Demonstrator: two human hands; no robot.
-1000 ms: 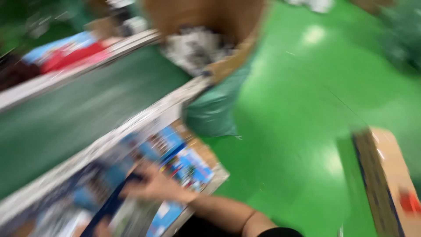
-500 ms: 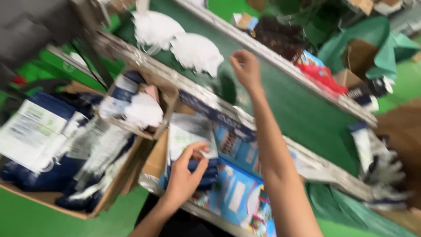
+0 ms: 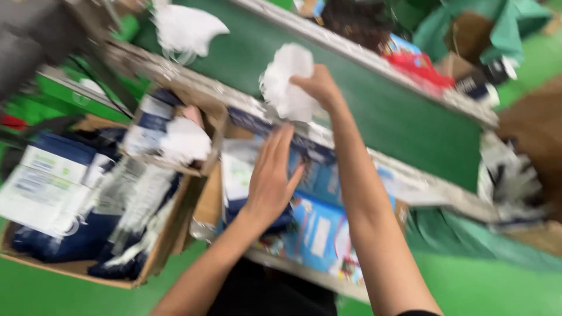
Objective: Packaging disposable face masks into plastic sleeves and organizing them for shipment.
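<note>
My right hand is stretched out over the green conveyor belt and grips a crumpled white bundle lifted just above the belt's near edge. My left hand is flat and open, fingers spread, over blue and white packets lying in a cardboard box in front of me. A second white bundle lies farther left on the belt. The picture is blurred by motion.
A cardboard box at the left holds dark blue and white packaged goods. A smaller box with white items stands by the belt rail. Red and blue packages and green bags lie beyond the belt. The floor is green.
My right hand has closed on a white bundle on the belt and raised it. My left hand has lifted off the packet and opened flat. The view has settled on the belt.
</note>
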